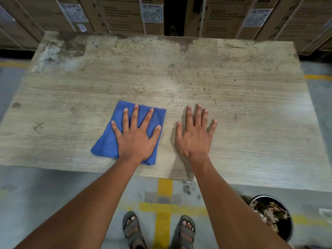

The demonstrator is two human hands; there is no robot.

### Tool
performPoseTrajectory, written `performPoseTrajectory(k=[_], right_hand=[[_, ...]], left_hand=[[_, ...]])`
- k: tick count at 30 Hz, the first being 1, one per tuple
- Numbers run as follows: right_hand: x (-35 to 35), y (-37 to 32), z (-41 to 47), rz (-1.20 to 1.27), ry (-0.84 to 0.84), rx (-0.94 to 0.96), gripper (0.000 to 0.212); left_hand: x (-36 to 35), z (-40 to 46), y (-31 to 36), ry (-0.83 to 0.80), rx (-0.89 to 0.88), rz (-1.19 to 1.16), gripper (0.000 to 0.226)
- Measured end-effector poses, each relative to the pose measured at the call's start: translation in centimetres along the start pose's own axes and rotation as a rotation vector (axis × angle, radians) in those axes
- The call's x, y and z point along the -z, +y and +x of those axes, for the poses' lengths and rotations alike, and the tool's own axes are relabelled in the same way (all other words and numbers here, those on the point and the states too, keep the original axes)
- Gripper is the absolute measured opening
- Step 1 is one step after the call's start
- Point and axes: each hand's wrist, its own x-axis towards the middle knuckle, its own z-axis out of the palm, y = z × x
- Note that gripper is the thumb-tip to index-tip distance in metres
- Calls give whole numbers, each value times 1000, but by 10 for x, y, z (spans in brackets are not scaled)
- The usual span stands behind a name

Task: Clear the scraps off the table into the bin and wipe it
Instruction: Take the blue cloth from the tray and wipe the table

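Cartons [125, 13] with labels stand stacked just behind the worn wooden surface [233, 83], and a round bin [273, 216] holding scraps sits on the floor [45, 191] off the near right corner, by yellow floor lines [164, 212] and the person's sandals [133, 229]. Nearest the front edge, a folded blue cloth [106, 142] lies flat, left of centre. Both hands are spread with straight fingers: the left hand [136, 137] presses palm-down on the cloth, the right hand [195, 137] lies palm-down on bare wood just beside it.
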Motion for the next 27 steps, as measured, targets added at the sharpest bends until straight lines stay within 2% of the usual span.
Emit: performPoseTrajectory(k=[6,10,14,20,23,27], right_hand=[[-13,-37,7,-29,34,-58,77],[-12,-37,7,-67,48,-78,78],[-11,-41,8,-77,55,-84,78],[-10,-40,7,-84,81,-97,78],[-12,-40,7,-83,89,-91,78],[-13,-39,8,-86,93,-91,76]], left_hand=[[21,140,-19,-46,9,-35,74],[26,176,-21,-91,-58,-15,74],[21,131,-32,-83,-153,-10,72],[7,-36,-60,-59,-342,50,73],[9,-42,-63,-79,-347,74,74],[9,13,-39,-41,-296,77,74]])
